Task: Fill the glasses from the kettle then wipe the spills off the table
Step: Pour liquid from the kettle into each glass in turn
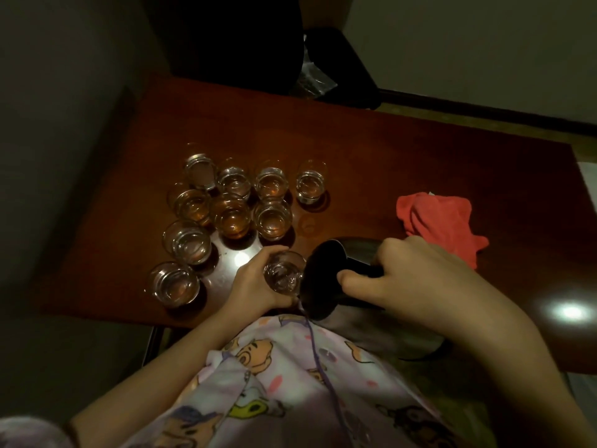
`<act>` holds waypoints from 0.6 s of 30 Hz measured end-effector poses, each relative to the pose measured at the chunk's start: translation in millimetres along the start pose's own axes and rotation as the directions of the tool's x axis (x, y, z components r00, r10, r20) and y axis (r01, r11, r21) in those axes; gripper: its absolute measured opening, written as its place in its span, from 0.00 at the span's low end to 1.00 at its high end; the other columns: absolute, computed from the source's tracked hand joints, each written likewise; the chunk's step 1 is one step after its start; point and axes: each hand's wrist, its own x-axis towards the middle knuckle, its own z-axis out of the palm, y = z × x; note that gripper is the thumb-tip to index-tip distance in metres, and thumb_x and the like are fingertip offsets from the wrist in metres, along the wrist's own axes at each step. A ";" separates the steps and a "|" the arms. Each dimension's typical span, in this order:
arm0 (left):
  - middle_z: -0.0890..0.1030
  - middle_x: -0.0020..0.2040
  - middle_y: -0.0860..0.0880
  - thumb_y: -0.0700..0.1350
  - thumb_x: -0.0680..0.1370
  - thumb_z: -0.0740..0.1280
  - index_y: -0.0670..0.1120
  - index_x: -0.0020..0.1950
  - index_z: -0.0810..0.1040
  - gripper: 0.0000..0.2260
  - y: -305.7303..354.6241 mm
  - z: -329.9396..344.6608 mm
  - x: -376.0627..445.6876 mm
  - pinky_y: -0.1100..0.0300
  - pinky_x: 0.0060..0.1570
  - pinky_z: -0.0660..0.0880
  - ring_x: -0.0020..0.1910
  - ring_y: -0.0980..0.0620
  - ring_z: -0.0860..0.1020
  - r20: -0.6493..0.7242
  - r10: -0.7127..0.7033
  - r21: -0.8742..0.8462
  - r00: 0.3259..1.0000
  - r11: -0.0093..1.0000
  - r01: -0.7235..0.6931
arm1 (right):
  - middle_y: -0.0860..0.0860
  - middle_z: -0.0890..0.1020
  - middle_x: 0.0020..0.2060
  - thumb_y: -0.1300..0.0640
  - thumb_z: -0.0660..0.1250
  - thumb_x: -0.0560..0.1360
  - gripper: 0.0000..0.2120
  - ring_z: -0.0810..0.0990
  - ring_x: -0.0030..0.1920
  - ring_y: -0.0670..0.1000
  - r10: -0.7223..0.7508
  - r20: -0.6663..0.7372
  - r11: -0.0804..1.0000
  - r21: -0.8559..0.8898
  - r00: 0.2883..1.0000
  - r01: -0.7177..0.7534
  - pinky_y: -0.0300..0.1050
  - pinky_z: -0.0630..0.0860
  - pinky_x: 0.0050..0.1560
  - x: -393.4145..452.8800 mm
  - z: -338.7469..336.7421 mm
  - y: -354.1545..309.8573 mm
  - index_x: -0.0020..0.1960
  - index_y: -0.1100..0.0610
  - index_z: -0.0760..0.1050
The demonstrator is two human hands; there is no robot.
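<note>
Filled glasses (226, 202) are clustered mid-table, left. One glass (283, 273) is gripped by the left hand (255, 279) at the near edge. The tilted kettle (326, 279) is clenched by the right hand (416, 279). Risk: overshoot, spill over the edge onto clothing. Red cloth (442, 221) is unused.

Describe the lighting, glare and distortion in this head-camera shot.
Head view: dim and warm, corners falling into dark vignette; lamp glare spots on the table at near right and beside the left hand; wide-angle bending at the table edges; right hand and kettle slightly soft; red cloth brightest.
</note>
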 end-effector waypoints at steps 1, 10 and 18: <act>0.79 0.53 0.57 0.44 0.57 0.81 0.50 0.62 0.72 0.36 0.5 -0.1 -0.4 0.69 0.52 0.73 0.53 0.62 0.77 0.006 -0.003 -0.003 1.000 1.000 0.003 | 0.49 0.61 0.25 0.37 0.62 0.70 0.24 0.58 0.26 0.49 0.001 -0.002 1.000 -0.005 1.000 -0.001 0.44 0.53 0.27 -0.6 0.1 -0.3 0.27 0.52 0.58; 0.79 0.53 0.57 0.51 0.54 0.79 0.50 0.61 0.72 0.37 3.3 0.6 -0.3 0.67 0.52 0.74 0.53 0.63 0.76 0.017 -0.025 -0.008 1.000 1.000 0.025 | 0.49 0.62 0.26 0.36 0.61 0.70 0.25 0.60 0.26 0.49 0.012 -0.004 0.999 -0.042 1.000 -0.012 0.44 0.53 0.27 -1.8 -1.7 -1.9 0.28 0.52 0.58; 0.79 0.54 0.56 0.46 0.55 0.82 0.50 0.62 0.71 0.38 1.0 -0.5 -0.2 0.72 0.51 0.72 0.54 0.65 0.76 0.031 -0.028 0.003 0.999 1.000 0.028 | 0.48 0.61 0.24 0.38 0.62 0.72 0.25 0.59 0.25 0.49 0.020 -0.016 1.000 -0.009 1.000 -0.020 0.43 0.53 0.27 -3.8 -1.2 -3.2 0.27 0.51 0.57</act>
